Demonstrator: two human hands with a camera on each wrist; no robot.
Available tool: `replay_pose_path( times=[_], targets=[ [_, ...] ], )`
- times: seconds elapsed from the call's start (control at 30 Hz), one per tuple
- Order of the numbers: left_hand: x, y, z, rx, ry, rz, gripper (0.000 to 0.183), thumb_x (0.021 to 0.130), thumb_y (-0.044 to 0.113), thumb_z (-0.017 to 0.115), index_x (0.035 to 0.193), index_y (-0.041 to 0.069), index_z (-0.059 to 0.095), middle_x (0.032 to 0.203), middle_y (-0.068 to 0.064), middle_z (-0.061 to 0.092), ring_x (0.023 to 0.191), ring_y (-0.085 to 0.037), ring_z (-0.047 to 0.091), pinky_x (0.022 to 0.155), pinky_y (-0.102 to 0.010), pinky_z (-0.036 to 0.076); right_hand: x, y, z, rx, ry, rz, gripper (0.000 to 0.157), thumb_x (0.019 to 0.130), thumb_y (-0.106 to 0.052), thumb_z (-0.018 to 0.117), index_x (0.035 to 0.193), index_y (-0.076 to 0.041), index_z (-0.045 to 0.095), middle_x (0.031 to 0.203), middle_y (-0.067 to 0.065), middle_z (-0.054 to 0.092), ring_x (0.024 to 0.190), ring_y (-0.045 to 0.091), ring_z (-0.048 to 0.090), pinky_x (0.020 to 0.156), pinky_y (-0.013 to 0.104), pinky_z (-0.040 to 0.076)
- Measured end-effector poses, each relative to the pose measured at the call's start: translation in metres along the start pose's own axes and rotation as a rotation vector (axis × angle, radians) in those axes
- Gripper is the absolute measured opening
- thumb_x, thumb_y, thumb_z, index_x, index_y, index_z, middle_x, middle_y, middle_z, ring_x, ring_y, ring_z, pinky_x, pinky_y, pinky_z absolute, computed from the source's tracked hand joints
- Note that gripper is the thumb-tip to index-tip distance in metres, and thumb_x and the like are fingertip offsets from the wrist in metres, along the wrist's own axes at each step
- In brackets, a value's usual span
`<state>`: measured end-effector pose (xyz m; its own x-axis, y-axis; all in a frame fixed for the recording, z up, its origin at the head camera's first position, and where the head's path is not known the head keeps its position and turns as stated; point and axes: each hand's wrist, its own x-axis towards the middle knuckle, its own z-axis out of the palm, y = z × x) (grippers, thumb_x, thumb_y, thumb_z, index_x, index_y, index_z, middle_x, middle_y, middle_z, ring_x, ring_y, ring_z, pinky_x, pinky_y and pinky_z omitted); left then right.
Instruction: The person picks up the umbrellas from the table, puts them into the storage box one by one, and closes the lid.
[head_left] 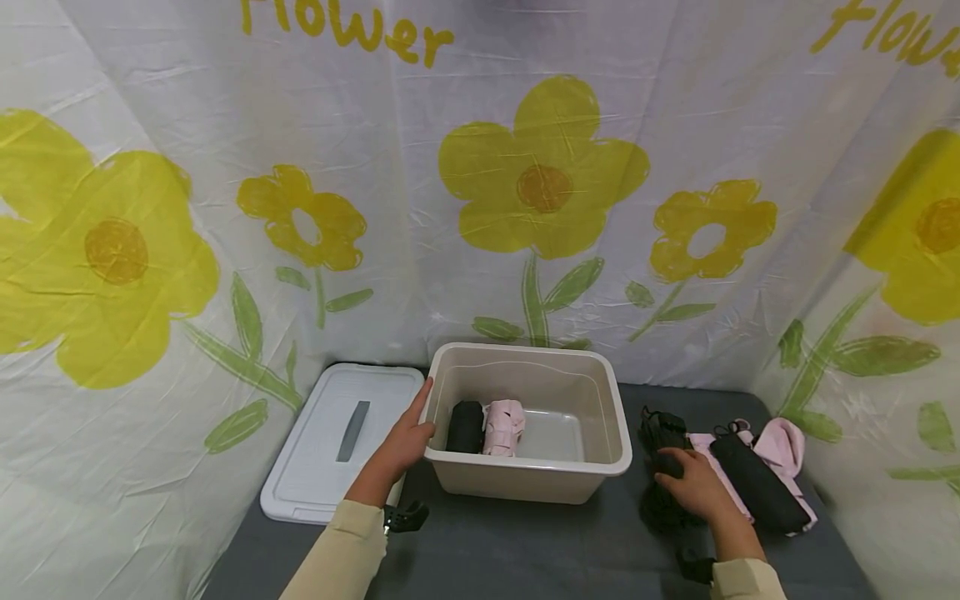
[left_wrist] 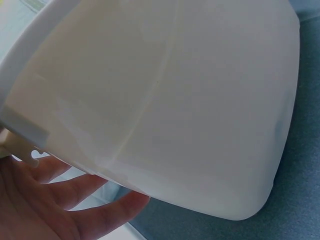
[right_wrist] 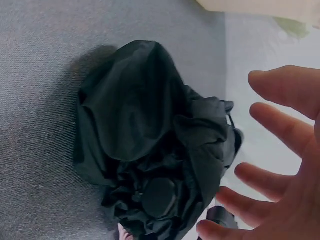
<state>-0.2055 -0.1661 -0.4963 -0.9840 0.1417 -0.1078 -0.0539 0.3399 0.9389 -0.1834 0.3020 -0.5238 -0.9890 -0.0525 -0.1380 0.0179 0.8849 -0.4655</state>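
My left hand (head_left: 399, 446) rests at the left rim of a beige plastic bin (head_left: 517, 485). In the left wrist view its nearly straight fingers (left_wrist: 107, 217) touch the bin's outer side. Inside the bin, a black folded umbrella (head_left: 466, 427) and a pink folded umbrella (head_left: 504, 427) lie side by side at the left. My right hand (head_left: 701, 483) hovers over a loosely bunched black umbrella (right_wrist: 140, 110) right of the bin. Fingers spread, it holds nothing in the right wrist view. The umbrella's round end cap (right_wrist: 159, 197) shows among the folds.
A white lid (head_left: 307, 462) with a grey handle lies left of the bin. At the right, another black folded umbrella (head_left: 759, 485) lies on pink fabric (head_left: 782, 446). A flower-printed curtain (head_left: 405, 283) hangs behind the dark grey table (head_left: 495, 542).
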Motion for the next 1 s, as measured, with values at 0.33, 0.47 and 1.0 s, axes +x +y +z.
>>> replay_pose_path(
  times=[0.33,0.47,1.0],
  targets=[
    [0.001,0.000,0.000,-0.002,0.010,-0.007,0.080,0.089,0.002,0.035,0.157,0.033,0.005,0.164,-0.008,0.008,0.148,-0.036,0.014,0.109,-0.066,0.024,0.007,0.005,0.004,-0.048,-0.018,0.010,0.052,0.087,-0.022,0.061,0.132,0.003,0.052,0.130,0.042,0.046,0.123,0.061,0.037,0.093,0.068,0.038],
    [0.000,-0.001,0.001,0.006,0.015,0.002,0.080,0.089,0.001,0.036,0.157,0.032,0.006,0.164,-0.010,0.008,0.148,-0.036,0.013,0.110,-0.065,0.023,0.015,0.003,0.007,-0.141,-0.043,0.009,0.050,0.088,-0.022,0.059,0.132,0.001,0.054,0.122,0.034,0.059,0.123,0.061,0.037,0.092,0.068,0.039],
    [-0.001,0.000,0.001,0.024,0.031,-0.008,0.081,0.088,0.002,0.036,0.157,0.033,0.007,0.164,-0.011,0.010,0.148,-0.036,0.015,0.111,-0.064,0.023,0.042,-0.007,0.016,-0.329,-0.143,0.143,0.056,0.089,-0.027,0.062,0.135,0.002,0.050,0.120,0.056,0.035,0.104,0.064,0.049,0.085,0.066,0.044]
  ],
)
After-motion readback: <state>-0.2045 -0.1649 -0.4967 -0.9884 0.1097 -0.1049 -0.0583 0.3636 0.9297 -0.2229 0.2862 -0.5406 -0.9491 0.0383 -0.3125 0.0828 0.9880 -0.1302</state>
